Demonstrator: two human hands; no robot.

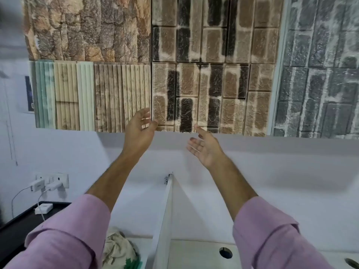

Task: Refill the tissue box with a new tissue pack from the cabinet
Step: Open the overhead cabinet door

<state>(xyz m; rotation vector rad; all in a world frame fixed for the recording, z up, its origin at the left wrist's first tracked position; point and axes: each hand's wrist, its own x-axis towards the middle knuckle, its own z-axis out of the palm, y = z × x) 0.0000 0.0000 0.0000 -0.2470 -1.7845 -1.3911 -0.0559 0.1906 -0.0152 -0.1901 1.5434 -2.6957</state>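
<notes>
Both my arms, in pink sleeves, reach up and forward towards the wall. My left hand (pixel 138 131) is raised with its fingers spread and nothing in it, in front of the lower edge of the textured wall panels (pixel 186 61). My right hand (pixel 206 149) is a little lower and to the right, palm turned inward, fingers apart and empty. Below and between my arms an open white cabinet door (pixel 164 220) stands edge-on. No tissue box or tissue pack shows in the head view.
A white surface (pixel 198 253) with round cable holes (pixel 225 252) lies at the bottom right. A crumpled beige cloth (pixel 118 247) lies at the bottom centre. At left, a black table (pixel 17 228) holds a white adapter (pixel 44 208) below a wall socket with chargers (pixel 51 184).
</notes>
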